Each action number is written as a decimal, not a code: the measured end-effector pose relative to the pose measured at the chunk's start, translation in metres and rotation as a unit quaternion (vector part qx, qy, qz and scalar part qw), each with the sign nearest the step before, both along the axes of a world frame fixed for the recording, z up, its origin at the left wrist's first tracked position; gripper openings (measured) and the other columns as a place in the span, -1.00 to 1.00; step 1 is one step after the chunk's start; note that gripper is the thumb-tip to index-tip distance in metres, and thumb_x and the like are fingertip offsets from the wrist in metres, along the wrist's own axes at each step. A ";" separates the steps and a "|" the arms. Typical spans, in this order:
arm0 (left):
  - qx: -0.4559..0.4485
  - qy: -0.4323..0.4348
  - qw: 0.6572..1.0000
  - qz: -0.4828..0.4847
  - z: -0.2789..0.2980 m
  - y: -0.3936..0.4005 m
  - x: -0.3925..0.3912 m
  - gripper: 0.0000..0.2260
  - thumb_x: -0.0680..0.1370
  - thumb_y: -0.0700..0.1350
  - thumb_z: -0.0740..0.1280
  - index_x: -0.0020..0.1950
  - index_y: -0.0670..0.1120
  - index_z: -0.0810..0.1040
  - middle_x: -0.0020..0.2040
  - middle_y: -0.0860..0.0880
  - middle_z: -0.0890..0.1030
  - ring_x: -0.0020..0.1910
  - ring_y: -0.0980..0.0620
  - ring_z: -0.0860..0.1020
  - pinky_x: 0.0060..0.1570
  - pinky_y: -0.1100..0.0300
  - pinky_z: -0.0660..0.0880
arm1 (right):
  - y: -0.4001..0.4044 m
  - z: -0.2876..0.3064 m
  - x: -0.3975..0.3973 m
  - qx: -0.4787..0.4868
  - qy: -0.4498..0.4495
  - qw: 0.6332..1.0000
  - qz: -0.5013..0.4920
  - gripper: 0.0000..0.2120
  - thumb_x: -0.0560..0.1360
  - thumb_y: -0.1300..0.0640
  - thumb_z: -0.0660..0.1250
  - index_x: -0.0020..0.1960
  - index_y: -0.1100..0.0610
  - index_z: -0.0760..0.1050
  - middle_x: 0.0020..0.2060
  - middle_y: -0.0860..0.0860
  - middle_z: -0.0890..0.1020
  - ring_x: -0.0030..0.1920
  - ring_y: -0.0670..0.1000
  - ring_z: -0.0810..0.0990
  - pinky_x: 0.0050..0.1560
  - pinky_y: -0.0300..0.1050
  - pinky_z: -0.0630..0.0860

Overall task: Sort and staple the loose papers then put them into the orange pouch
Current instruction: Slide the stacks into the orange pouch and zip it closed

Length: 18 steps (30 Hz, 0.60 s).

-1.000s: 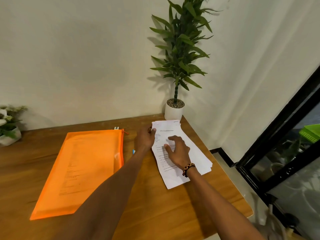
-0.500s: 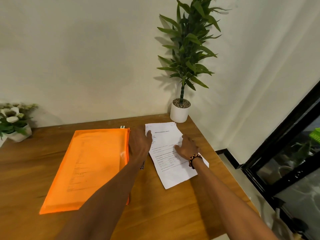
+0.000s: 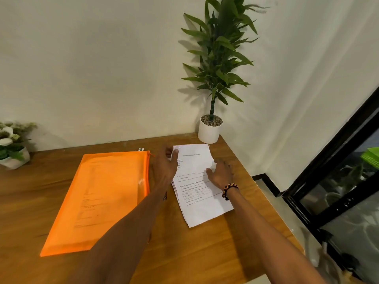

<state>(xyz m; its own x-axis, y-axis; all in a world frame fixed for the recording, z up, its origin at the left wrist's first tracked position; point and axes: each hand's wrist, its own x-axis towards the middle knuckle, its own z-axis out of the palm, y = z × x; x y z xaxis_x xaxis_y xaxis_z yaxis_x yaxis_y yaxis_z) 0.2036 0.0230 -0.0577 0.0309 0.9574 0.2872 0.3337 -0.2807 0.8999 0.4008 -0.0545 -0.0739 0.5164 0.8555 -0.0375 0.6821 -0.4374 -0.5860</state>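
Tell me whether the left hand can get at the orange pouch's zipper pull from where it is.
Probably yes. The left hand rests at the white paper stack's left edge, right beside the flat orange zip pouch; its zipper pull lies uncovered, nothing between.

One orange pouch [image 3: 98, 199] is counted on the one desk [image 3: 201, 247]; one stack of printed papers [image 3: 202, 203] is seen, its sheet count not discernible; two potted plants are present, one tall [image 3: 215, 64], one flowering [image 3: 11, 144]; two hands are counted, left hand [image 3: 166, 167] and right hand [image 3: 220, 173]; one beaded bracelet [image 3: 229, 189] is worn.
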 end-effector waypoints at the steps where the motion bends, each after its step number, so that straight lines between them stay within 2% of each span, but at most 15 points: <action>1: -0.014 -0.031 0.999 -0.020 0.001 0.002 -0.002 -0.80 0.65 0.11 0.29 0.15 0.02 0.50 0.03 -0.01 0.68 -0.01 0.02 0.66 -0.11 -0.01 0.65 | 0.001 0.000 0.001 0.008 0.003 1.000 -0.003 -0.45 0.49 -0.08 0.38 0.38 0.12 0.35 0.30 0.11 0.47 0.35 0.21 0.37 0.29 0.22 0.41; 3: -0.030 -0.091 0.994 -0.050 0.004 0.009 -0.006 -0.81 0.65 0.19 0.25 0.14 0.11 0.41 0.00 -0.03 0.67 -0.05 -0.02 0.67 -0.15 -0.14 0.66 | 0.004 0.004 0.002 0.035 0.017 0.999 -0.008 -0.45 0.46 -0.16 0.39 0.31 0.11 0.36 0.20 0.06 0.51 0.26 0.16 0.45 0.19 0.21 0.47; 5: -0.018 -0.130 0.990 -0.052 0.011 0.015 -0.016 -0.83 0.68 0.13 0.23 0.11 0.06 0.37 -0.05 -0.04 0.62 -0.09 -0.01 0.64 -0.20 -0.08 0.61 | 0.007 0.010 0.002 0.090 0.064 0.994 0.011 -0.44 0.44 -0.18 0.43 0.28 0.10 0.39 0.14 -0.03 0.55 0.16 0.06 0.53 0.08 0.06 0.52; 7: -0.015 -0.174 0.984 -0.044 0.020 0.021 -0.028 -0.84 0.69 0.08 0.22 0.11 0.01 0.34 -0.05 -0.10 0.59 -0.11 -0.02 0.60 -0.20 0.00 0.54 | 0.007 0.024 -0.001 0.131 0.147 0.979 0.053 -0.42 0.46 -0.16 0.48 0.35 0.09 0.41 0.16 -0.12 0.58 0.15 -0.06 0.56 0.03 -0.17 0.51; 9: -0.032 -0.226 0.972 -0.046 0.029 0.024 -0.042 -0.82 0.69 0.07 0.24 0.13 0.00 0.34 -0.01 -0.23 0.60 -0.11 -0.08 0.61 -0.21 -0.01 0.55 | 0.007 0.038 -0.005 0.121 0.244 0.955 0.118 -0.51 0.51 -0.08 0.46 0.35 0.10 0.48 0.17 -0.12 0.64 0.17 -0.07 0.63 0.02 -0.25 0.55; 11: -0.063 -0.260 0.963 -0.033 0.036 0.027 -0.053 -0.79 0.68 0.06 0.25 0.18 -0.04 0.34 -0.04 -0.22 0.62 -0.15 -0.07 0.62 -0.29 0.10 0.56 | 0.012 0.045 -0.009 0.089 0.299 0.934 0.172 -0.66 0.56 0.02 0.42 0.29 0.13 0.56 0.16 -0.03 0.69 0.17 0.01 0.67 0.12 -0.08 0.62; 13: -0.124 -0.313 0.941 -0.016 0.045 0.028 -0.063 -0.74 0.67 0.05 0.28 0.23 -0.07 0.36 -0.02 -0.16 0.63 -0.14 -0.04 0.64 -0.30 0.16 0.59 | 0.019 0.048 -0.018 0.099 0.296 0.933 0.180 -0.69 0.55 0.04 0.43 0.25 0.11 0.58 0.18 0.03 0.68 0.18 0.06 0.67 0.21 0.10 0.60; 14: -0.164 -0.355 0.919 -0.043 0.050 0.028 -0.069 -0.70 0.66 0.03 0.31 0.28 -0.10 0.38 0.06 -0.17 0.65 -0.06 -0.07 0.66 -0.22 0.11 0.63 | 0.023 0.046 -0.022 0.109 0.296 0.932 0.179 -0.67 0.53 0.02 0.43 0.25 0.12 0.59 0.18 0.04 0.68 0.18 0.07 0.66 0.23 0.15 0.58; 16: -0.231 -0.411 0.866 -0.169 0.053 0.023 -0.079 -0.63 0.66 -0.04 0.31 0.42 -0.17 0.43 0.25 -0.21 0.63 0.18 -0.19 0.65 0.05 -0.06 0.65 | 0.032 0.039 -0.030 0.116 0.305 0.932 0.155 -0.65 0.51 0.01 0.41 0.24 0.15 0.58 0.16 0.06 0.69 0.16 0.09 0.67 0.21 0.23 0.58; 18: -0.277 -0.392 0.841 -0.250 0.047 0.014 -0.085 -0.62 0.67 -0.10 0.28 0.49 -0.15 0.42 0.36 -0.20 0.58 0.30 -0.22 0.59 0.21 -0.13 0.59 | 0.039 0.034 -0.036 0.119 0.302 0.937 0.130 -0.68 0.52 0.06 0.41 0.23 0.17 0.56 0.12 0.07 0.70 0.13 0.10 0.68 0.20 0.26 0.58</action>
<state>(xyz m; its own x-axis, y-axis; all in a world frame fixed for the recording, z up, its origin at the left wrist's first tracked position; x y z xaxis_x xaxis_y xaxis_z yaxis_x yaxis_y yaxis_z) 0.1181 0.0372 -0.0109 0.4776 0.8751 -0.0784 -0.4580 0.3242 0.8277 0.3648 -0.0155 -0.0401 0.2360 0.9705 -0.0486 0.2590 -0.1111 -0.9595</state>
